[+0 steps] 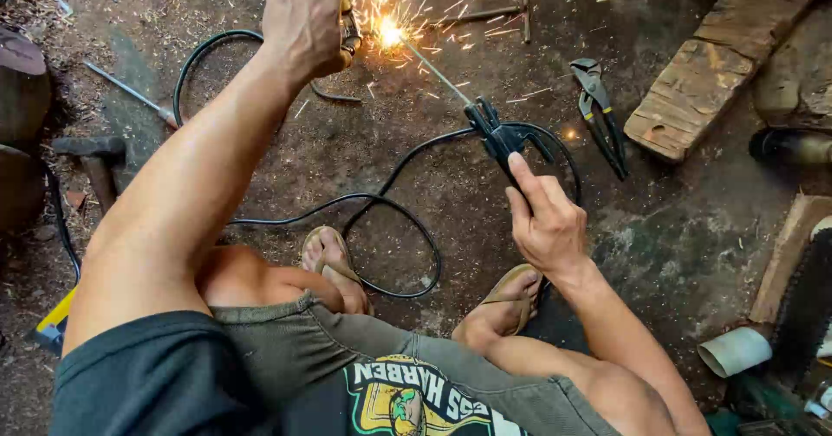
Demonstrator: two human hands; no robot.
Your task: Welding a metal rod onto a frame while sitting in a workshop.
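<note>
My right hand (546,219) grips a black welding electrode holder (500,137) whose thin rod (433,72) slants up-left to a bright spark point (390,33). Sparks spray from there over the dirt floor. My left hand (303,20) is closed on a small metal workpiece (349,30) right beside the arc; most of the piece is hidden by my fingers. A black cable (381,198) loops from the holder across the ground past my sandalled feet (334,267).
Blue-handled pliers (600,111) lie right of the holder. A wooden plank (719,55) sits top right, a T-shaped metal bar (511,9) at top, a hammer (94,163) and a rod (130,94) at left, a white pipe piece (735,349) at lower right.
</note>
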